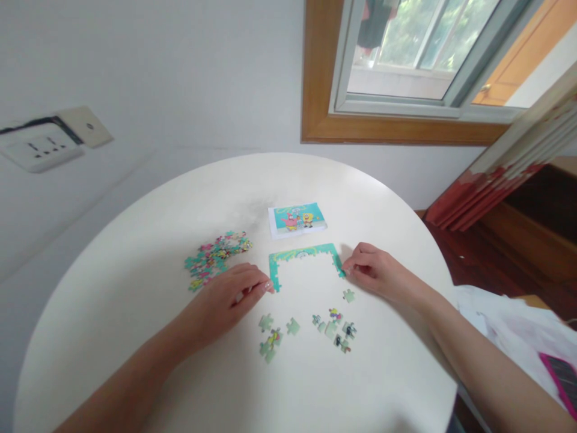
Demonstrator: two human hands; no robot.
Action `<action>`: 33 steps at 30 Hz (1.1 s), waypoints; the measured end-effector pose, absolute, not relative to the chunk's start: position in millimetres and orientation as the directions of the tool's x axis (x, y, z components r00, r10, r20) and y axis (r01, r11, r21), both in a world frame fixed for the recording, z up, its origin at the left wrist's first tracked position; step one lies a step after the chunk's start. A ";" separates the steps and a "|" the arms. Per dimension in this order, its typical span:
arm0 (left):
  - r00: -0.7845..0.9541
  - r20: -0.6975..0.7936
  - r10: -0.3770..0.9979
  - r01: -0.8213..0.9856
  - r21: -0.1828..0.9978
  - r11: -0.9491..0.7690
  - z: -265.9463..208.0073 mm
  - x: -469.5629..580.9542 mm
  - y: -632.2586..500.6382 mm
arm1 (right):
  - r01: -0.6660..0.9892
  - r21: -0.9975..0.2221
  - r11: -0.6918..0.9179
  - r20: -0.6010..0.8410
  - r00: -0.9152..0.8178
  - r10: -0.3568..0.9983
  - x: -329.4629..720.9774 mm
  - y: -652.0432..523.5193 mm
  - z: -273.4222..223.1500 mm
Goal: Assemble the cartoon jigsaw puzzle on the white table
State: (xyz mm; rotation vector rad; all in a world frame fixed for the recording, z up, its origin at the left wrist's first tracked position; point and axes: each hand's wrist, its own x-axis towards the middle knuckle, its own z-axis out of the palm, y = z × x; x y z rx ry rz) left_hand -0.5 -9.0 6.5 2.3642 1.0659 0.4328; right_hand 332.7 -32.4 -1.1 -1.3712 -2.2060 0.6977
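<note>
A partly joined jigsaw puzzle border [303, 252], teal with a yellow pattern, lies on the white table as a top edge with two short sides. My left hand [238, 293] is closed, thumb and fingertips at the lower end of the border's left side. At the right side's lower end, my right hand [375, 269] has its fingers curled and pressed on the edge pieces. Below the border lie loose pale green puzzle pieces [293, 326], some with coloured prints. One single piece [348, 295] rests just under my right hand.
Beyond the border lies a picture card [297, 220] with two cartoon figures. A heap of mixed puzzle pieces [214, 258] sits left, beside my left hand. The round white table [135, 252] stands against a wall with a socket [40, 147] and a window [406, 60].
</note>
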 end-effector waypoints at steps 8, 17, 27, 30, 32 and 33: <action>0.638 0.085 0.765 0.610 0.551 -0.570 6.5 -0.1 -7.0 | 0.666 -0.641 0.382 0.123 -0.402 0.907 331.3 -34.3 4.7; 0.667 0.115 0.736 0.607 0.489 -0.627 13.1 1.0 -8.5 | 0.499 -0.750 0.435 0.007 -0.650 0.760 338.6 -40.3 14.1; 0.766 0.076 0.638 0.563 0.401 -0.723 13.5 6.1 -11.1 | 0.441 -0.640 0.629 0.180 -0.710 0.681 326.8 -42.7 12.9; 0.766 0.070 0.639 0.568 0.394 -0.723 12.3 6.3 -10.0 | 0.429 -0.591 0.683 0.222 -0.728 0.649 320.7 -45.1 12.7; 0.762 0.059 0.645 0.572 0.405 -0.713 12.0 5.2 -10.1 | 0.420 -0.549 0.722 0.230 -0.755 0.614 316.2 -47.5 13.3; 0.760 0.051 0.648 0.573 0.417 -0.706 12.2 4.2 -10.5 | 0.417 -0.531 0.737 0.226 -0.769 0.598 314.1 -48.7 13.3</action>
